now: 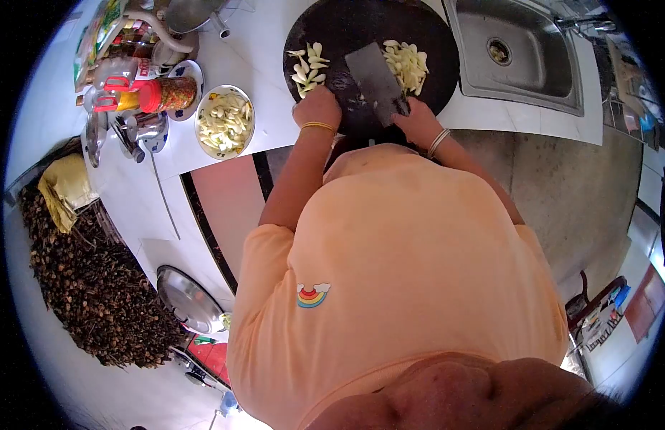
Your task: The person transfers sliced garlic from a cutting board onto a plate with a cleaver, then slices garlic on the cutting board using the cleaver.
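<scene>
My right hand (420,123) grips the handle of a cleaver (374,77), whose broad dark blade lies over the round black chopping board (347,29). Beside the blade, to its right, is a heap of peeled garlic cloves (406,66). A looser group of garlic cloves (309,68) lies on the left side of the board. Just below that group, my left hand (318,107) rests at the board's edge with its fingers curled in. What those fingers hold, if anything, is hidden. Small wet-looking bits sit on the board between the hands.
Left of the board stands a bowl (225,122) full of garlic cloves. Beyond it are a red-lidded jar (168,94), bottles and a metal pot (193,14). A steel sink (519,54) is at the right. A metal lid (189,297) lies on the lower left counter.
</scene>
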`<state>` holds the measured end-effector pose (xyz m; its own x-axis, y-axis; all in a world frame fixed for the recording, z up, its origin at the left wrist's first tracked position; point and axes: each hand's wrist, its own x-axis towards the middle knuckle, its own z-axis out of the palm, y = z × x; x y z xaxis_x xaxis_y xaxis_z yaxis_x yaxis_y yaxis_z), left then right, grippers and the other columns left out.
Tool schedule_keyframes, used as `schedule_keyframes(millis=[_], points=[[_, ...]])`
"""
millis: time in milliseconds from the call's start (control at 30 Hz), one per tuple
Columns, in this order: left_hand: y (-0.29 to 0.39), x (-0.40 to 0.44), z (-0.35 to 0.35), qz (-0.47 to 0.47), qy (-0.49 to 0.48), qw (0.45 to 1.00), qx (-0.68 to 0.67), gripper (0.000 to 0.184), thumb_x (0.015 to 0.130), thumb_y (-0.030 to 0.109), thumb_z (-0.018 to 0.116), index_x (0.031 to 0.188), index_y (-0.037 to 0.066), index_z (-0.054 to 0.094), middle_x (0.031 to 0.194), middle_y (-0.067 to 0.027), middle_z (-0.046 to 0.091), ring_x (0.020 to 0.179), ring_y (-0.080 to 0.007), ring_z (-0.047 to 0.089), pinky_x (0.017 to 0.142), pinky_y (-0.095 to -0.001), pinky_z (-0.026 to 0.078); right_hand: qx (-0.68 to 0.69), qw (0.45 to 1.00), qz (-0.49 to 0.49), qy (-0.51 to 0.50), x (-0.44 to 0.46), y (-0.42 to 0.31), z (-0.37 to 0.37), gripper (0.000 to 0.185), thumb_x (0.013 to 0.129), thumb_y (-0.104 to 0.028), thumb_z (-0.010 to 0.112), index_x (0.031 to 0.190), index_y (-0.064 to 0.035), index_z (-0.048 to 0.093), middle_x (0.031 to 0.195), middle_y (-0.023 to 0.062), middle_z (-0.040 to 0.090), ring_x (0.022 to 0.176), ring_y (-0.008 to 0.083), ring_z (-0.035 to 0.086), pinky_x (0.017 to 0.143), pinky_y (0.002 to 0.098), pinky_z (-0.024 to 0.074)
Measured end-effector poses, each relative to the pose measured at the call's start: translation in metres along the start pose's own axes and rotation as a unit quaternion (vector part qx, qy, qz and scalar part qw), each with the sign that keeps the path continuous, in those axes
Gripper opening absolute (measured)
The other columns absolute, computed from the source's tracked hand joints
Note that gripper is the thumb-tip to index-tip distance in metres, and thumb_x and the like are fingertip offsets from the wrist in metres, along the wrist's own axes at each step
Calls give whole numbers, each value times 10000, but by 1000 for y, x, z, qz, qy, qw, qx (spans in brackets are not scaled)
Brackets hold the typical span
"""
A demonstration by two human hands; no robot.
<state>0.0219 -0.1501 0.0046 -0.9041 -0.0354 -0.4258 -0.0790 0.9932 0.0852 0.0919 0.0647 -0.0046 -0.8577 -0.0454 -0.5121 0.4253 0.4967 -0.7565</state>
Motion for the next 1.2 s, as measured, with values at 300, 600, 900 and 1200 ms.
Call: schedule_keyframes(millis=[300,600,900,1200], points=[[-8,15,23,76,10,996,-52,310,868,324,633,944,24,651,925,-218,682,902,-351,674,782,-448,530,-66,995,-20,67,-1,13,-11,379,831,-264,630,1016,61,569,960,288,627,949,440,601,842,490,473],[23,15,52,102,-21,961,-257,360,848,365,684,798,10,657,683,-134,683,641,-267,688,667,-381,539,-83,994,-48,52,1,21,3,386,829,-234,634,1050,69,539,971,298,626,937,458,598,809,493,478],[15,11,40,118,-119,918,-360,365,880,355,663,789,2,667,667,-111,682,594,-191,681,592,-336,535,-35,999,-17,-4,-5,13,-16,366,824,-226,630,1029,66,551,921,278,636,882,444,615,787,462,488],[16,6,43,99,-95,911,-389,292,889,302,649,823,18,654,654,-114,666,571,-208,673,570,-337,528,-58,997,11,-46,-4,-19,-21,297,802,-204,606,932,61,569,821,246,634,782,392,632,729,444,497]])
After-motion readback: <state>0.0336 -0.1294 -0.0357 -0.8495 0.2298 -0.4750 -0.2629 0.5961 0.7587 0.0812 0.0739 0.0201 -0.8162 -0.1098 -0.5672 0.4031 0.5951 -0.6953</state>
